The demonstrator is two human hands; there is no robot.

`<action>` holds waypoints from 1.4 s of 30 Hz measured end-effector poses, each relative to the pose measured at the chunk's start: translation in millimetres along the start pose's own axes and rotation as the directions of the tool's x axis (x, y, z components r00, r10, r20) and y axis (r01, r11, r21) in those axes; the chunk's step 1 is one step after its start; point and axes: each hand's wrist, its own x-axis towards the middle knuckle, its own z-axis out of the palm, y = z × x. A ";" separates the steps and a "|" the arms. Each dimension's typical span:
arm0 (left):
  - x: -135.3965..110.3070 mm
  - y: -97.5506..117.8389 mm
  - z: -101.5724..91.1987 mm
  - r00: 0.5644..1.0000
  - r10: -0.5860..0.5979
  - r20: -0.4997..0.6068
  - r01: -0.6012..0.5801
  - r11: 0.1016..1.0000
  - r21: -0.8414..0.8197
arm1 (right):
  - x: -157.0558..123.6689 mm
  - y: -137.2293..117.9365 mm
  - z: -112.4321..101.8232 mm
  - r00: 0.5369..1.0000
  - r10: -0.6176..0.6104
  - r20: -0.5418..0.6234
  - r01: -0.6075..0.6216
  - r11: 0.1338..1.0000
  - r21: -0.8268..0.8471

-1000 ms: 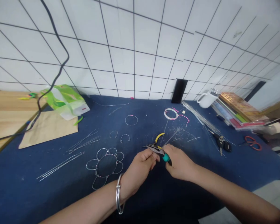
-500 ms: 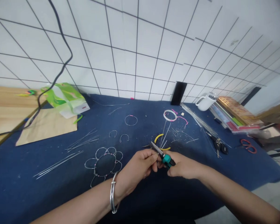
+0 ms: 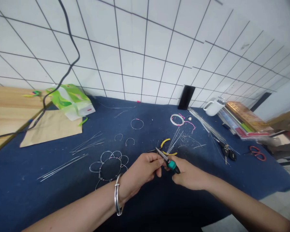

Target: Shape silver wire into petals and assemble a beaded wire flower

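Observation:
My right hand [image 3: 189,175] grips small pliers with teal handles [image 3: 170,163], their jaws pointing up and left. My left hand [image 3: 141,170] is pinched closed at the plier jaws, holding thin silver wires [image 3: 175,140] that fan away toward the back. A silver bangle sits on my left wrist. Yellow-handled pliers [image 3: 165,143] lie on the blue cloth [image 3: 62,193] just behind my hands. A flower-shaped wire frame [image 3: 110,166] lies to the left of my left hand.
Straight wire bundles [image 3: 62,166] lie at the left, with small wire arcs and a wire ring [image 3: 137,123] behind. A white wire coil [image 3: 177,119], white mug [image 3: 214,106], stacked books [image 3: 247,119], keys [image 3: 228,151] and red scissors [image 3: 257,152] are at the right. A green bag [image 3: 71,100] and brown paper lie back left.
Both hands stayed together at the pliers and shifted slightly nearer to me. The held wires now fan out further behind the jaws. The view tilted a little.

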 end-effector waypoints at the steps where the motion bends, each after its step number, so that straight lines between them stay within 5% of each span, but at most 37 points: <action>1: 0.0 0.5 -0.5 1.000 -0.004 -0.004 0.004 1.000 0.018 | -0.5 -0.7 1.1 1.000 0.009 -0.017 -0.009 1.000 -0.015; 20: 2.1 8.3 -5.0 0.995 0.072 -0.072 -0.049 0.957 0.286 | 3.9 6.6 21.3 0.985 0.042 -0.168 -0.059 0.993 -0.100; 27: 5.1 1.1 -6.3 0.991 0.126 -0.052 -0.107 0.955 0.276 | 9.1 19.5 27.1 0.976 -0.082 -0.204 0.065 0.994 -0.088; 35: 11.2 2.9 -3.6 0.987 0.148 -0.066 -0.130 0.967 0.219 | 19.1 28.6 11.9 1.000 0.003 -0.014 0.000 0.981 0.194; 39: 13.1 -0.6 -5.0 0.986 0.143 -0.091 -0.122 0.972 0.201 | 22.8 26.8 12.6 0.981 0.055 0.184 -0.142 0.854 0.501; 42: 13.4 -2.2 -7.2 0.984 0.143 -0.108 -0.121 0.974 0.191 | 23.5 24.0 14.6 0.970 0.095 0.223 -0.212 0.780 0.589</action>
